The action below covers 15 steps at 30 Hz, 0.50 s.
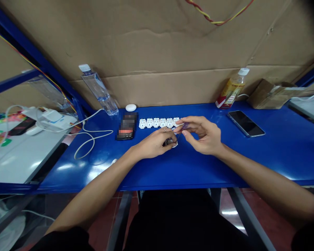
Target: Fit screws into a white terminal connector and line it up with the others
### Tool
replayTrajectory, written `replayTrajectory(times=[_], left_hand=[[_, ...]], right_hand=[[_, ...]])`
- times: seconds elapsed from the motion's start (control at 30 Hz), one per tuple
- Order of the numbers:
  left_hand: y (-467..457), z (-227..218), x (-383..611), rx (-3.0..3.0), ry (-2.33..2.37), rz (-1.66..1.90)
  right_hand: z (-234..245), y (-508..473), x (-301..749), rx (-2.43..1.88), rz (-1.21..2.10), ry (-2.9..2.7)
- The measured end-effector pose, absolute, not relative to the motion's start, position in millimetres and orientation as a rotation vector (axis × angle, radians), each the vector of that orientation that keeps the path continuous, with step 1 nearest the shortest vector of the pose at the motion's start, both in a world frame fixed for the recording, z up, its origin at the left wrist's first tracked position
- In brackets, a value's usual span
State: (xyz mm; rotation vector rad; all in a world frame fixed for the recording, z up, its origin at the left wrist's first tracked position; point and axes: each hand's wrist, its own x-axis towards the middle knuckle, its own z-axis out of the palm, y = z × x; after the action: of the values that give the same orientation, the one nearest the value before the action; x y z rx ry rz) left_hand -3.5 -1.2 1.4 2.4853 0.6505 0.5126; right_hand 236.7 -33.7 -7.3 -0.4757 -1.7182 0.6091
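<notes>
My left hand (158, 142) is closed on a small white plastic part (175, 144), low over the blue bench; its fingers cover most of it. In my right hand (204, 134), the fingers pinch a small screwdriver (185, 126) with a purplish see-through handle. Its thin shaft slants down to the left, toward the part; whether the tip touches is hidden. Just behind my hands stands a row of several similar white plastic parts (156, 122), side by side, with the right end partly covered by my right fingers.
On the blue bench (157, 170), a dark phone (126, 126), white oval case (131, 107) and water bottle (101, 90) stand left, near a looped white cable (92, 139). Rightward are a drink bottle (231, 89), another phone (246, 123) and a cardboard box (268, 94). Cardboard (157, 52) walls the back.
</notes>
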Motion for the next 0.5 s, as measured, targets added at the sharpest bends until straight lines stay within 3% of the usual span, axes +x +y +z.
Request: replayTrajectory(times=[0.33,0.5], left_hand=[[-3.8,3.5,-0.8,2.611,0.681,0.423],[2.8,1.2,-6.0,2.578,0.745,0.574]], right_hand=[[-7.8,-29.9,240.4,-0.520,0.593,-1.699],[-5.5,-29.2,241.1,-0.496,0.606,-1.690]])
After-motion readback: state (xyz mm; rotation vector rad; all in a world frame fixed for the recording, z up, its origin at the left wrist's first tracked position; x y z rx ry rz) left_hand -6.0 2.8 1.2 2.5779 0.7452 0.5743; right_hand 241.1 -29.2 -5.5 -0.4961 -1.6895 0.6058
